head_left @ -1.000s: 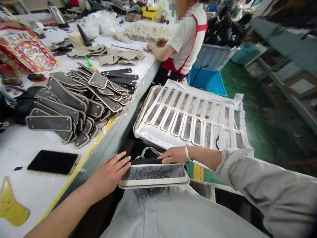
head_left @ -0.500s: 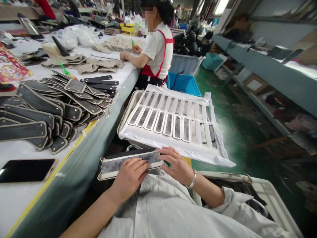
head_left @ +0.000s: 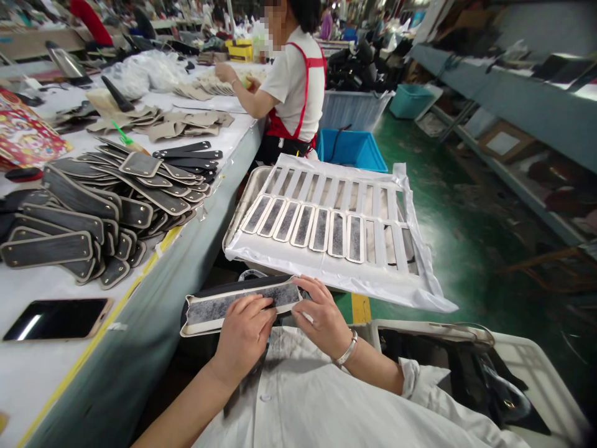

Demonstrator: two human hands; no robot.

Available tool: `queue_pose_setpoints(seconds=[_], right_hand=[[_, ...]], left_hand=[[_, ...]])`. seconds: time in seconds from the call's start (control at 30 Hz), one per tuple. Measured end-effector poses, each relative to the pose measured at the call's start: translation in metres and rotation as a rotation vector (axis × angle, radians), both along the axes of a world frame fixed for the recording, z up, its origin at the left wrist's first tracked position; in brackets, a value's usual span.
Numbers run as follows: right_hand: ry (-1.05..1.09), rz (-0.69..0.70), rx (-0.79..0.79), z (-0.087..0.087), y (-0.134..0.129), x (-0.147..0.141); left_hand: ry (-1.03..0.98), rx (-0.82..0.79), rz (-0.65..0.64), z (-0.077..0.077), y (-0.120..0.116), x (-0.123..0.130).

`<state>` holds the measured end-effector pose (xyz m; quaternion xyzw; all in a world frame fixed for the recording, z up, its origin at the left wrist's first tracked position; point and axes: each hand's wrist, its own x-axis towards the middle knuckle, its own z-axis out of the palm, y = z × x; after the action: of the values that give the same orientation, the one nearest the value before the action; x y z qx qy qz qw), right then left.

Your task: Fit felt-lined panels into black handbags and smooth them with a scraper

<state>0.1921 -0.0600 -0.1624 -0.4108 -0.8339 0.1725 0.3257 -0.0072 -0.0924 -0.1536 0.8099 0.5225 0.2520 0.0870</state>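
Note:
A long strip piece (head_left: 205,312) with a dark grey centre and pale folded edges lies across my lap area, black material along its far side. My left hand (head_left: 248,333) rests over its middle, fingers closed on it. At its right end, my right hand (head_left: 323,317), with a bracelet on the wrist, pinches the pale edge between thumb and fingers. Just beyond both hands, a white slotted frame (head_left: 280,254) sits on a tub and holds a row of several pale-edged grey strips (head_left: 305,226).
On the left table (head_left: 186,249) are a phone (head_left: 58,319), piled dark straps (head_left: 69,214) and beige pieces (head_left: 177,121). A person (head_left: 298,81) works beyond. A blue bin (head_left: 352,149) stands behind the frame, and a pale tub (head_left: 527,354) at lower right holds black items.
My right hand has bent its fingers and drawn closer around the strip's right end. My left hand stays on the strip. The view has shifted slightly; the other person's arm has risen.

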Motion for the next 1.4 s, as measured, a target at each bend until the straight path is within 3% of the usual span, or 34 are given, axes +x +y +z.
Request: queue_pose_setpoints(seconds=[0.2,0.53,0.6,0.67,0.77,0.83,0.93,1.13,1.4], right_hand=[[-0.019,-0.131,0.007,0.002,-0.004,-0.018],[0.081,-0.187,-0.253,-0.007,0.004,-0.024],[0.032,-0.192,-0.175,-0.007,0.001,-0.021],[-0.061,-0.192,0.017,-0.007,-0.008,-0.019],[-0.245,-0.055,0.307,-0.013,-0.026,-0.017],[-0.352,0.036,0.396,-0.02,-0.036,-0.018],[-0.475,0.043,0.444,-0.027,-0.043,-0.02],[-0.557,0.009,0.496,-0.028,-0.043,-0.025],[-0.531,0.019,0.489,-0.031,-0.044,-0.045]], left_hand=[[-0.039,-0.05,0.06,0.003,0.005,0.006],[0.095,-0.228,0.139,0.019,0.018,0.009],[0.096,-0.24,0.129,0.02,0.018,0.008],[0.097,-0.245,0.119,0.021,0.017,0.009],[0.098,-0.243,0.145,0.023,0.015,0.011],[0.095,-0.235,0.189,0.024,0.013,0.01],[0.085,-0.188,0.224,0.024,0.004,-0.002],[0.029,-0.197,0.17,0.017,-0.01,-0.036],[0.182,-0.095,0.296,0.013,-0.01,-0.021]])
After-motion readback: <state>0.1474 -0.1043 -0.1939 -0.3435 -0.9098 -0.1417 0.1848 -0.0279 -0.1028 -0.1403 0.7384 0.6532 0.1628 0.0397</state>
